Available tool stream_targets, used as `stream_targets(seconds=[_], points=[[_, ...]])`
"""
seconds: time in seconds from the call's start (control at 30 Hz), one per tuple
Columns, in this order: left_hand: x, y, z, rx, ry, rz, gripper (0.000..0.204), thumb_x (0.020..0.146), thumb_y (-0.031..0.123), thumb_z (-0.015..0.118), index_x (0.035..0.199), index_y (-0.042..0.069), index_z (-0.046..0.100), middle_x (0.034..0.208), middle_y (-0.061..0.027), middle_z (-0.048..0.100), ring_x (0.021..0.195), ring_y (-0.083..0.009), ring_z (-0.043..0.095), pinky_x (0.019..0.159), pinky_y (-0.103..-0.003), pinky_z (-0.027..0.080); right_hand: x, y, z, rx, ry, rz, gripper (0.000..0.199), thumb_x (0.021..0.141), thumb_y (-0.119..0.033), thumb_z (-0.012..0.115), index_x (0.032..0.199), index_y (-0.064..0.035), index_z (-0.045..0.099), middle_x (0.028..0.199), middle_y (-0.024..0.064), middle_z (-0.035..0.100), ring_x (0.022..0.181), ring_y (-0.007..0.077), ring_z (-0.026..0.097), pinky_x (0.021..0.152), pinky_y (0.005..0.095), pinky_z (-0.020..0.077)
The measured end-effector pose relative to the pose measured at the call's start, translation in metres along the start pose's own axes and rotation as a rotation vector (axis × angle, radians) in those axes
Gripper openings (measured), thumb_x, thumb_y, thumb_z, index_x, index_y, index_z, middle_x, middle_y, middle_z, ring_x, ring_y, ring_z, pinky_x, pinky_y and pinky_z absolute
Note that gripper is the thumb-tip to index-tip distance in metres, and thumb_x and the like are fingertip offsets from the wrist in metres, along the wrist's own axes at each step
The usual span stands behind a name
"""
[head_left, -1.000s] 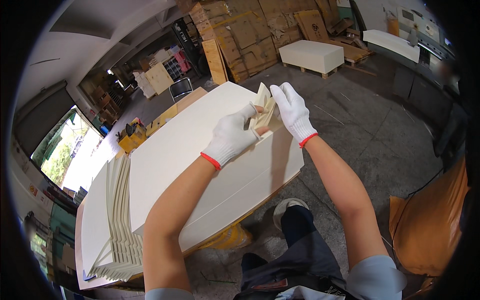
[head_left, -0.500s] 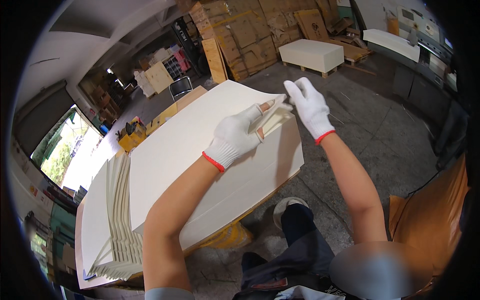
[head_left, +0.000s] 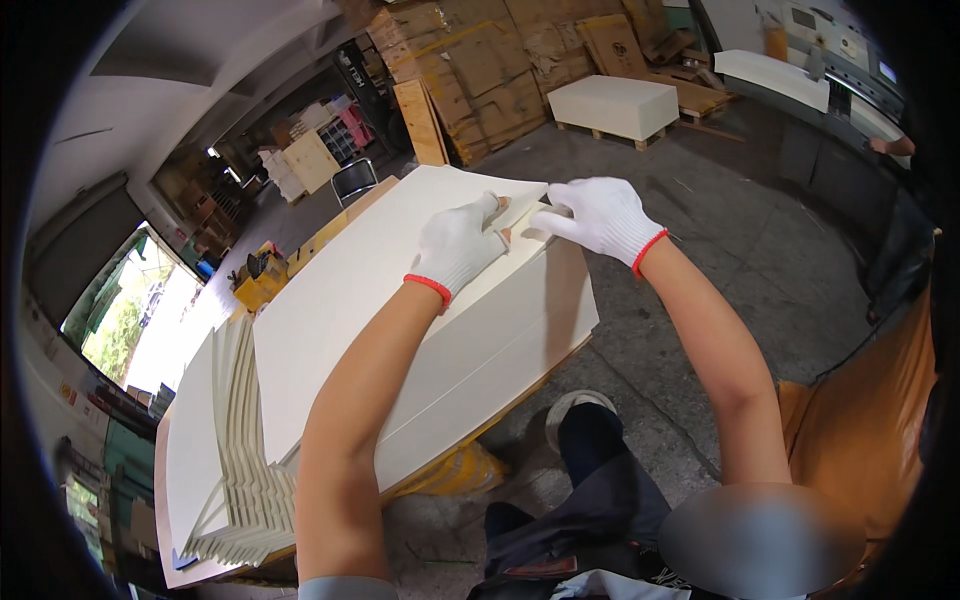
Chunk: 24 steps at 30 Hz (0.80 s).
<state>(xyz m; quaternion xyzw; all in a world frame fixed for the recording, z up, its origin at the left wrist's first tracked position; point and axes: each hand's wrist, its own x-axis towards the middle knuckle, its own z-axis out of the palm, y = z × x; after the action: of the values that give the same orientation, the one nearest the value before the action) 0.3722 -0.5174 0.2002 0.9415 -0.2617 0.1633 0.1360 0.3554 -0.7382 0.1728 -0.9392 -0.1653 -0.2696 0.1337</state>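
Observation:
A tall stack of large off-white paper sheets (head_left: 350, 290) lies in front of me. My left hand (head_left: 458, 248), in a white glove with a red cuff and bare fingertips, rests over its right edge, fingers closed on the top sheets. Those sheets lift slightly from the pile at the far right corner. My right hand (head_left: 608, 215), gloved likewise, is at that corner, its fingers bent around the sheet edges. Exactly how many sheets each hand holds is hidden. At the near left sits a staggered bundle of folded-looking sheets (head_left: 235, 440).
A wooden board (head_left: 160, 500) shows under the bundle. Farther off stand a yellow box (head_left: 262, 280), a black chair (head_left: 354, 180), cardboard piles (head_left: 470, 85) and a white stack on a pallet (head_left: 612, 105). At right are a machine (head_left: 850, 60), another person's hand (head_left: 895, 146) and an orange-brown cover (head_left: 865, 410).
My right hand has come left and down onto the stack's corner. The lifted sheets have dropped lower, and my left hand has shifted slightly left. Another person's hand has appeared at the machine.

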Motion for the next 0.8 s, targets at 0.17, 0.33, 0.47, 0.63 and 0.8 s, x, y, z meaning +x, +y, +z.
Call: stream_targets(seconds=[0.17,0.33,0.47,0.63,0.8], points=[[0.002,0.010,-0.010,-0.046,-0.122,-0.069,0.043,0.088,0.026,0.065,0.128,0.014,0.062,0.119,-0.0148,0.069,0.104,-0.0334,0.067,0.088,-0.039,0.051,0.014,-0.006,0.004,0.511,0.028,0.169,0.054,0.094,-0.060,0.047,0.091,-0.0079,0.058,0.076,0.0096,0.064,0.069,0.0243,0.063,0.066,0.0364,0.0479],[-0.011,-0.019,0.011,-0.422,-0.030,-0.037,0.045,0.091,0.029,0.067,0.133,0.014,0.060,0.119,-0.0148,0.069,0.104,-0.0250,0.067,0.090,-0.033,0.050,0.012,-0.030,0.011,0.934,0.048,0.469,0.056,0.096,-0.061,0.042,0.086,-0.0079,0.055,0.072,0.0080,0.058,0.062,0.0171,0.057,0.067,0.0328,0.0453],[-0.014,0.002,-0.001,-0.517,-0.138,-0.150,0.051,0.090,0.031,0.071,0.136,0.012,0.058,0.117,-0.0142,0.069,0.103,-0.0205,0.067,0.092,-0.030,0.049,0.012,-0.023,0.033,0.883,0.227,0.435,0.055,0.097,-0.059,0.041,0.087,-0.0073,0.056,0.073,0.0097,0.060,0.067,0.0214,0.060,0.070,0.0348,0.0459],[-0.017,0.007,-0.006,-0.508,-0.178,-0.168,0.055,0.090,0.029,0.072,0.138,0.008,0.055,0.120,-0.0150,0.069,0.105,-0.0210,0.067,0.093,-0.031,0.049,0.009,-0.025,0.030,0.946,0.190,0.474,0.054,0.097,-0.057,0.041,0.088,-0.0068,0.056,0.075,0.0121,0.061,0.075,0.0282,0.061,0.075,0.0373,0.0454],[-0.017,-0.005,0.001,-0.531,-0.067,-0.012,0.053,0.092,0.025,0.068,0.139,0.008,0.054,0.121,-0.0153,0.068,0.111,-0.0228,0.065,0.095,-0.031,0.048,0.010,-0.025,0.033,0.934,0.202,0.461,0.054,0.097,-0.058,0.041,0.087,-0.0071,0.056,0.075,0.0118,0.060,0.075,0.0280,0.060,0.075,0.0374,0.0453]])
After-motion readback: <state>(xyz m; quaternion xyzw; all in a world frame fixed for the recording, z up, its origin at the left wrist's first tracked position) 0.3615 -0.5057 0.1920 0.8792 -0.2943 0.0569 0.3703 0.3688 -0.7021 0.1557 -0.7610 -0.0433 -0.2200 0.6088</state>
